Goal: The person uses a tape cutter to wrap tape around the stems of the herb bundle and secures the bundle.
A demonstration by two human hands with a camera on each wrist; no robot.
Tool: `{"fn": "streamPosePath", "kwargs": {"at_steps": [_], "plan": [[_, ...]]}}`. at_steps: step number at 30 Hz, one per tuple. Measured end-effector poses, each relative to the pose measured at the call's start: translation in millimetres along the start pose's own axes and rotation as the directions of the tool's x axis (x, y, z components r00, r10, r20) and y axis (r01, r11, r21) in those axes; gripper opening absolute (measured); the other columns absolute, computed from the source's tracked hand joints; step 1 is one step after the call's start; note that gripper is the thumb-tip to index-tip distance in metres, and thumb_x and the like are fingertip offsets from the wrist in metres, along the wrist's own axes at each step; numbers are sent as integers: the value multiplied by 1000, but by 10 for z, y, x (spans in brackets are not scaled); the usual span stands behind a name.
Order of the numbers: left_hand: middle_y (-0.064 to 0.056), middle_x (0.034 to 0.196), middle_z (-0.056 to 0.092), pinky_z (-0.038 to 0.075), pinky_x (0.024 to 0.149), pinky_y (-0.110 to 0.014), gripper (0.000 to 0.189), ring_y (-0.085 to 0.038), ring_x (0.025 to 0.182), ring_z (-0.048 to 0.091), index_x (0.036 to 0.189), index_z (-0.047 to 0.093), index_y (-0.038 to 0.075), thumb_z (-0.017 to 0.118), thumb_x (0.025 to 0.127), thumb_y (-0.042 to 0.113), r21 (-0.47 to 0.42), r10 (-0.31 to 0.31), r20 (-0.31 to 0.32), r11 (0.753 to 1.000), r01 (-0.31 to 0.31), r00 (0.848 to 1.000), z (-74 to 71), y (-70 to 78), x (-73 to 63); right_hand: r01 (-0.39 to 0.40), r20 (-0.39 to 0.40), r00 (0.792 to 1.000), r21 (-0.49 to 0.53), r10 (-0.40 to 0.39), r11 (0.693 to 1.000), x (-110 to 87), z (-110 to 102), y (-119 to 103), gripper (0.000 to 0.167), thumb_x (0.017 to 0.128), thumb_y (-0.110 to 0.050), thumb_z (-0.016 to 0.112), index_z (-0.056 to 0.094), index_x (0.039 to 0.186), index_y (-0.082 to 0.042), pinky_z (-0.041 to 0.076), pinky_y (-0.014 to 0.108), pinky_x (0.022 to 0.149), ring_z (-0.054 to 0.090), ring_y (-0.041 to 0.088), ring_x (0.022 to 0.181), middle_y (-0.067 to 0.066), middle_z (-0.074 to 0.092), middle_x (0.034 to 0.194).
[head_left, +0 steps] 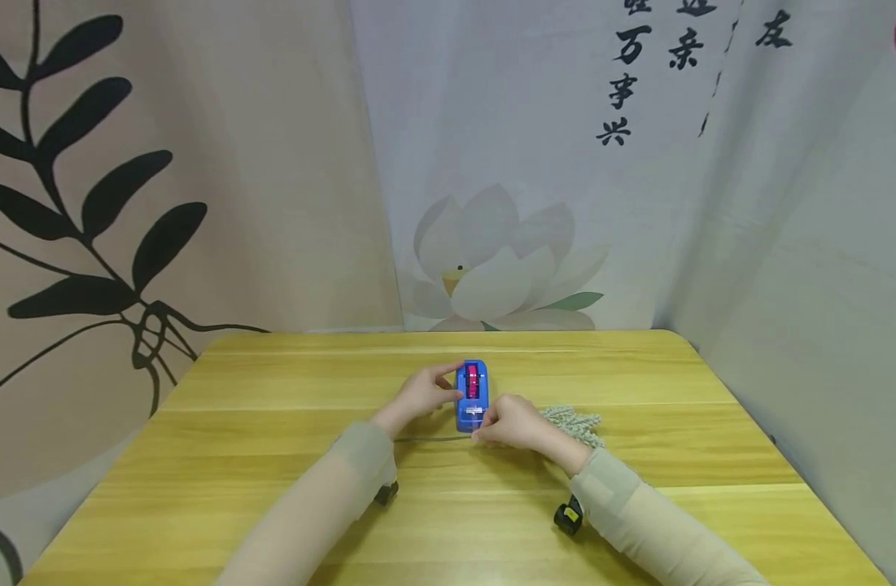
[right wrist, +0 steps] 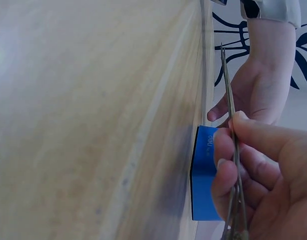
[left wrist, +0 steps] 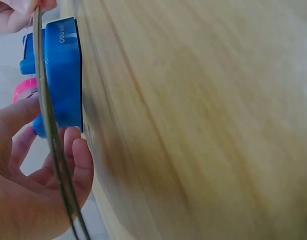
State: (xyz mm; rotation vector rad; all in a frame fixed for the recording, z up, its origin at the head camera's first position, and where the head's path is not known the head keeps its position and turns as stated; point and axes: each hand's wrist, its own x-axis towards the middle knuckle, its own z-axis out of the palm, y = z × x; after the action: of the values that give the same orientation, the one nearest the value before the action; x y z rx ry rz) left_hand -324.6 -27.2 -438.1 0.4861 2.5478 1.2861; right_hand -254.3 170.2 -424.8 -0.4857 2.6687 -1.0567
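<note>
A blue tape dispenser (head_left: 482, 392) with a pink tape roll (head_left: 473, 380) stands on the table. My left hand (head_left: 424, 392) grips it from the left, its thumb by the roll in the left wrist view and the other fingers curled at the dispenser's end. Just in front of the dispenser, my right hand (head_left: 517, 422) pinches a few thin green stems (right wrist: 228, 80) between thumb and fingers. The stems extend left past the dispenser; their bushy pale green heads (head_left: 574, 422) lie beyond the right wrist. A clear strip of tape (head_left: 475, 422) runs from the dispenser's front toward the right fingertips.
The wooden table (head_left: 308, 382) reaches back to a printed curtain (head_left: 286, 163) with dark leaves and a lotus. Small black wrist cameras (head_left: 568, 516) hang under both sleeves, close over the tabletop.
</note>
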Motion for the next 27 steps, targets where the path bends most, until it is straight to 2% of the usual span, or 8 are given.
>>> {"fn": "streamPosePath", "kwargs": {"at_steps": [11,16,27], "plan": [[-14,111,59,51,59,-31,56,-24,74,61,142,51,25,71,90,22,9,-21,-19,1000,21,1000,7,32,12,25,-4,1000,-23,-25,999,6,8,12,21,84,-18,76,73,67,-7,37,22,45,47,8,47,0,66,60],[-13,110,58,50,59,-30,56,-24,74,61,142,51,24,71,90,21,13,-19,-21,1000,19,1000,5,44,4,29,4,1000,-14,-29,999,10,8,7,20,84,-17,76,73,68,-5,34,22,45,45,8,47,2,66,61],[-10,102,60,49,56,-30,56,-25,73,61,143,50,23,71,90,19,15,-33,-19,999,33,999,19,45,13,9,0,1000,4,-9,1000,41,47,59,19,85,-17,76,73,69,-6,39,23,48,49,8,50,0,65,61]]}}
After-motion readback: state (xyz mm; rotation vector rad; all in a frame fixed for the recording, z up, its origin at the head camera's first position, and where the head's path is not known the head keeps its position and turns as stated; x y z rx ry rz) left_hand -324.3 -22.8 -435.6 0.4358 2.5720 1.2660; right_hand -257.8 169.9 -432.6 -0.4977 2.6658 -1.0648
